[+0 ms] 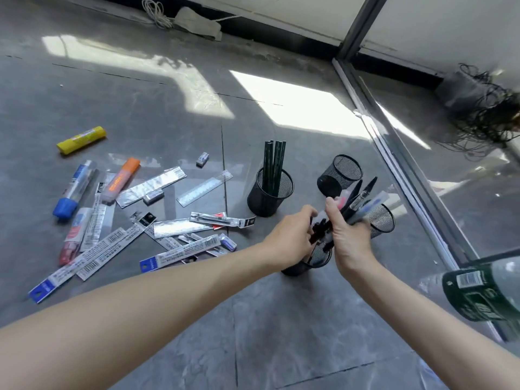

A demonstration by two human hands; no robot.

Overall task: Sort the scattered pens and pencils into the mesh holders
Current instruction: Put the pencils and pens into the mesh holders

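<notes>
The left hand [292,235] and right hand [350,237] both grip a bundle of pens [358,197] above a mesh holder [298,268] near the floor's [281,339] right edge, close to a glass partition [439,175]. Bare tiles lie toward the near edge.

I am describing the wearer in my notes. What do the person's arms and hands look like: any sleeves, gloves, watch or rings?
The left forearm and the right forearm are bare as far as the frame shows; no sleeve is visible. The left hand and the right hand wear no gloves. No watch or bracelet shows on either wrist, and no ring on the fingers in view.
</notes>
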